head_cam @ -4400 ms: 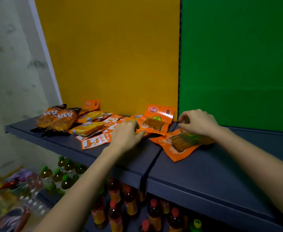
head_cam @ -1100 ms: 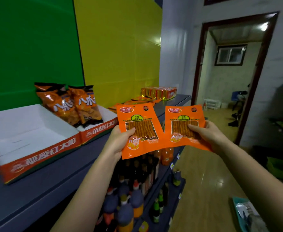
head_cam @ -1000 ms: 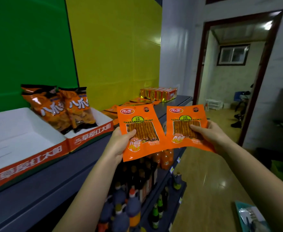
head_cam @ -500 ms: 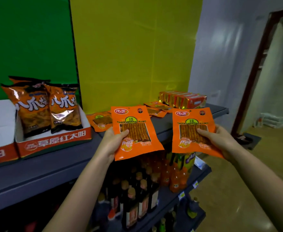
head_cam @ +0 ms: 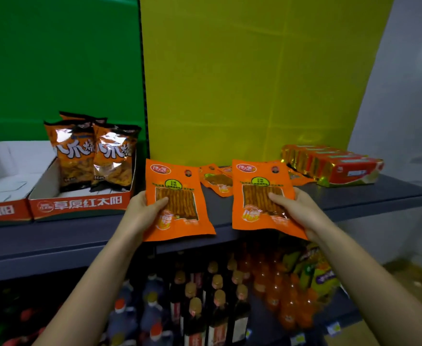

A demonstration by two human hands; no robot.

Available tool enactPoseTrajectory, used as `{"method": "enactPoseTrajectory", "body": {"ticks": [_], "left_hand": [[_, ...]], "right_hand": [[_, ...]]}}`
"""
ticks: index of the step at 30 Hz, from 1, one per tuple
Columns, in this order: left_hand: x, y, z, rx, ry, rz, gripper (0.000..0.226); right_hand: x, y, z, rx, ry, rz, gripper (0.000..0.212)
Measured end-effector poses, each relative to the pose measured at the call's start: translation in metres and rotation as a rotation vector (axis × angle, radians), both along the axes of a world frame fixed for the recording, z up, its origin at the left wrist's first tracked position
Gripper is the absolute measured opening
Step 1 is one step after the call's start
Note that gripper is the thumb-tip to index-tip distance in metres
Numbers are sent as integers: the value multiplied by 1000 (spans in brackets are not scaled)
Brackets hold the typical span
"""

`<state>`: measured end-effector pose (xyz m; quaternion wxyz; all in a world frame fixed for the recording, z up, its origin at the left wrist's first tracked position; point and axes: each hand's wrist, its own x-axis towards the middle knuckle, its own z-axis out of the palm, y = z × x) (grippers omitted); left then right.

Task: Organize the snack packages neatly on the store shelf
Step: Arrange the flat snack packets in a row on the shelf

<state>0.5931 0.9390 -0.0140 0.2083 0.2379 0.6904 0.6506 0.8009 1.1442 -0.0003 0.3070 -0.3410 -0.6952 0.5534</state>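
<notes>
Holding left packet (head_cam: 177, 196) and right packet (head_cam: 259, 193) upright before the shelf (head_cam: 354, 198).
Gripping with left hand (head_cam: 142, 211) at one's left edge, right hand (head_cam: 297, 211) at the other's right edge; side by side, apart.

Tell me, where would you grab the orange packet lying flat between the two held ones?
I'd pinch the loose packet by its near edge, coming from the front. It lies flat and thin, so only an edge gives purchase, and the yellow panel closes off the back.
</notes>
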Motion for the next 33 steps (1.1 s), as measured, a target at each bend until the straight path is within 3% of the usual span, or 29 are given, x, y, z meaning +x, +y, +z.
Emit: {"method": "enactPoseTrajectory", "body": {"ticks": [5,8,14,18,25,33], "left_hand": [[-17,17,-6,-79,106,92,25],[-23,24,-8,-185,187,115,27],[-29,40,-9,-480,436,209,50],[-25,48,-14,-554,549,265,56],[-18,53,-21,-627,682,419,55],[-14,58,-20,-748,767,491,44]], "right_hand": [[-37,25,-5,54,-43,108,26],[-58,37,-6,134,-113,117,32],[-76,50,-13,339,-278,134,17],[-82,64,-27,566,-452,97,49],[-87,66,-37,704,-484,221,56],[-99,62,-50,765,-544,209,43]]}}
